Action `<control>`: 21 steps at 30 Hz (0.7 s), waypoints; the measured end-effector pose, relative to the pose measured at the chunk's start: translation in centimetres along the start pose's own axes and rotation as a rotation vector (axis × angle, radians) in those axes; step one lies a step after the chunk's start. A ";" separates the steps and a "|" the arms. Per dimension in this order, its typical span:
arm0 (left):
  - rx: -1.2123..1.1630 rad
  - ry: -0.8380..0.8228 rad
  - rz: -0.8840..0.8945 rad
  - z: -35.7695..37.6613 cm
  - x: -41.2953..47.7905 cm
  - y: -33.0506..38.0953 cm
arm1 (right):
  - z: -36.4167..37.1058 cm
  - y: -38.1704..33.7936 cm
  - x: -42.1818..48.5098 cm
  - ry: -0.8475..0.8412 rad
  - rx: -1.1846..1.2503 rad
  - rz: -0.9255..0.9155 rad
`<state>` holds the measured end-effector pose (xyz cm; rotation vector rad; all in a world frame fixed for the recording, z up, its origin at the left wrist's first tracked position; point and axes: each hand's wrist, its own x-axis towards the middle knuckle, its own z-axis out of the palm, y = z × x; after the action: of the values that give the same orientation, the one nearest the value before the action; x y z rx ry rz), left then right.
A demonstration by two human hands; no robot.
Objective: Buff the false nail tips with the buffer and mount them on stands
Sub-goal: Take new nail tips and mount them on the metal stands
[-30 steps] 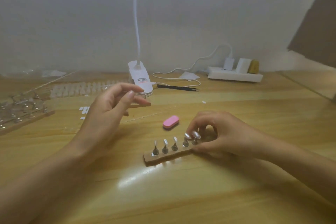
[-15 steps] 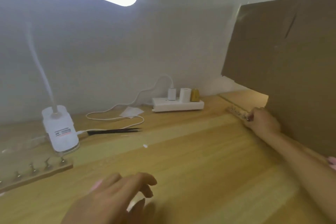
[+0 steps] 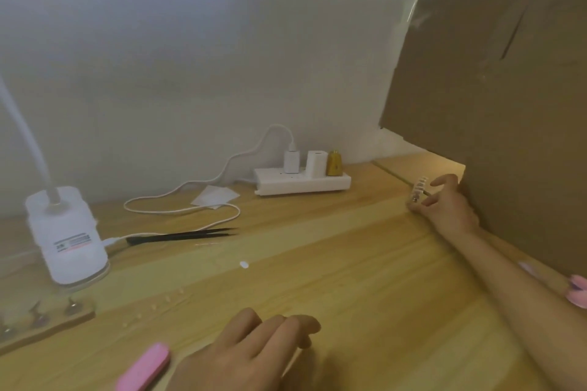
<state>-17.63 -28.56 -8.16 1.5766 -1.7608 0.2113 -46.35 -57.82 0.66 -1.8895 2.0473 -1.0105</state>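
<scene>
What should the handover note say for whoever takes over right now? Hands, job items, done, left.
Left hand: relaxed over the desk, holds nothing. The pink buffer lies just to its left.
Right hand: reached far right beside the cardboard, fingers at the near end of the loaded stand strip. Grip or mere touch, cannot tell.
Done: that strip carries a row of pale tips.
Left: the second stand strip by the lamp base looks bare, though blurred. Probably buff and mount tips there next.
</scene>
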 end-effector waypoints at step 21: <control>0.032 -0.259 -0.072 4.3 -0.9 -4.1 | -1.2 0.6 1.9 -0.310 -0.159 -0.365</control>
<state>-15.75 -31.22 -13.18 1.7513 -1.8989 -0.0004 -47.83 -59.18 1.82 -2.3871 1.6889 -0.5776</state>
